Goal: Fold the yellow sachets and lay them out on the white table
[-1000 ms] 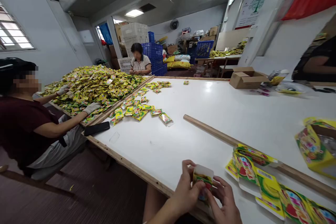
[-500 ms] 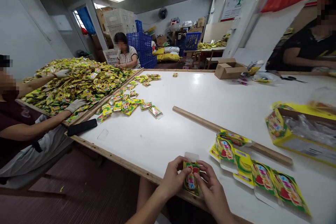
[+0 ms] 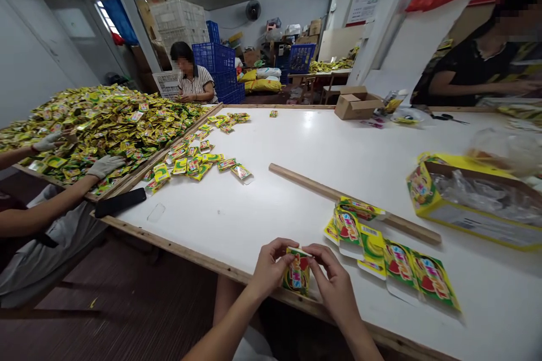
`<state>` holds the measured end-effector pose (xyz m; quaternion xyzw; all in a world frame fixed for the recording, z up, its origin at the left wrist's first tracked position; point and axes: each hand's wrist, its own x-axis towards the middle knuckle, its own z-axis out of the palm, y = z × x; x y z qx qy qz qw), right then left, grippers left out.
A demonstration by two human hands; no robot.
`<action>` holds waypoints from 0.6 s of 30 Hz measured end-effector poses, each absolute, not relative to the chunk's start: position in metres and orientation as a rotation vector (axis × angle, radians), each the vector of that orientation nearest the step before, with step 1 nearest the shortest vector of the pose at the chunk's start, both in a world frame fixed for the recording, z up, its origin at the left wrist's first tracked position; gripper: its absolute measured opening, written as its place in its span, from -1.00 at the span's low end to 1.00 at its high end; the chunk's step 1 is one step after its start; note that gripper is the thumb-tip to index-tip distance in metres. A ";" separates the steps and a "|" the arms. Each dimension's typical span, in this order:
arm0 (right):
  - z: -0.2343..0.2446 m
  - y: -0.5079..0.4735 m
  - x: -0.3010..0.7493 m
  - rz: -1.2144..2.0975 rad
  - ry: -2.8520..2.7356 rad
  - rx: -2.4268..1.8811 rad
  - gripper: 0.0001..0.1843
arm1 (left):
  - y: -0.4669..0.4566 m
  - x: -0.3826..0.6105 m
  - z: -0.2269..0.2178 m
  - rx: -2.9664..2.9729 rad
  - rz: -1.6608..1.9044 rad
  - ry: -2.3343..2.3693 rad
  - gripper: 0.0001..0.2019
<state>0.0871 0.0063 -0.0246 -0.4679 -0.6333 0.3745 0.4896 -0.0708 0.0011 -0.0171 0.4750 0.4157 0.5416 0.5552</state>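
A small green and yellow printed box (image 3: pixel 297 274) stands between my hands at the front edge of the white table (image 3: pixel 249 225). My left hand (image 3: pixel 271 265) grips its left side, thumb on the printed front near the top. My right hand (image 3: pixel 330 276) pinches the upper right corner, with fingers along the top edge. The box's top looks folded over. To the right lie several flat cartons (image 3: pixel 398 262) with the same print, overlapping in a row. One carton (image 3: pixel 359 208) leans on a wooden strip (image 3: pixel 305 180).
A large yellow display box (image 3: pixel 474 225) holding clear plastic bags stands at the right. Small packs (image 3: pixel 190 163) lie scattered at the left, beside a black phone (image 3: pixel 121 203). Beyond is a heaped pile of packs (image 3: pixel 122 118), where a co-worker's gloved hand (image 3: pixel 105 166) rests.
The raised pale flap at the box's top is now folded down, with my fingers at that edge. My view has shifted slightly right. The co-worker's farther gloved hand has moved nearer their body.
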 end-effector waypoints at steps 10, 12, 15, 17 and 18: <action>-0.010 -0.003 0.078 0.817 -1.522 -1.170 -0.69 | -0.006 -0.065 -0.005 1.190 1.326 1.118 -0.83; -0.008 -0.002 0.076 0.821 -1.515 -1.213 -0.66 | -0.006 -0.063 -0.004 1.163 1.329 1.151 -0.84; -0.005 0.000 0.075 0.851 -1.499 -1.266 -0.63 | -0.003 -0.061 -0.002 1.156 1.314 1.194 -0.82; -0.005 0.001 0.075 0.867 -1.490 -1.274 -0.62 | 0.000 -0.061 0.000 1.162 1.306 1.212 -0.81; -0.005 0.002 0.075 0.872 -1.487 -1.274 -0.62 | 0.001 -0.061 0.000 1.164 1.303 1.215 -0.81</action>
